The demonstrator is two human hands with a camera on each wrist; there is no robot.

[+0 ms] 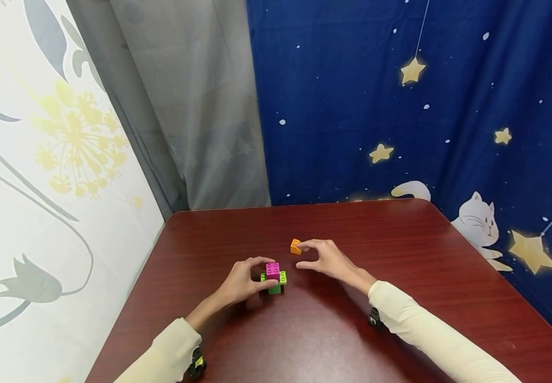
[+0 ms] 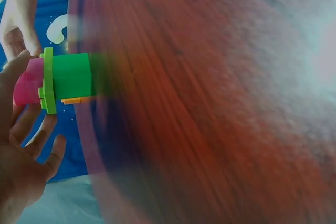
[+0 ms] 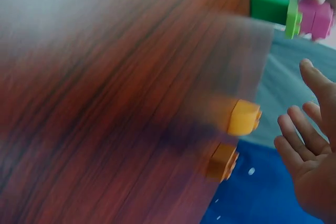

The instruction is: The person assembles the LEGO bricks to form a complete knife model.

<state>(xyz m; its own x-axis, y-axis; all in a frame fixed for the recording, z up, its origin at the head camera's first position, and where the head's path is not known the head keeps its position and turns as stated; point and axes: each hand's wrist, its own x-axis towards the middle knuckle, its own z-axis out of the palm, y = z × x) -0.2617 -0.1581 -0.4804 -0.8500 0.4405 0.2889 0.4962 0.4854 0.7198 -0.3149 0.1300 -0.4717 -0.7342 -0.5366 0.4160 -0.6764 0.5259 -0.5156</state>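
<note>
A small stack of toy building bricks stands on the table: a green block [image 2: 72, 75] at the bottom, a lime plate [image 1: 282, 277] across it, and a magenta brick [image 1: 273, 270] with studs on top. My left hand [image 1: 242, 282] pinches the magenta brick between thumb and fingers, its other fingers spread in the left wrist view. My right hand [image 1: 326, 259] reaches over the table with thumb and fingers apart, holding nothing. Just beyond its fingertips sits an orange brick [image 1: 296, 246]. The right wrist view shows a rounded yellow-orange brick [image 3: 244, 117] and a darker orange brick [image 3: 222, 162] side by side.
The dark red wooden table [image 1: 352, 330] has its far edge against a grey curtain [image 1: 199, 106] and a blue star-patterned curtain [image 1: 333, 106]. A white wall panel with printed flowers [image 1: 41, 186] rises along the left side.
</note>
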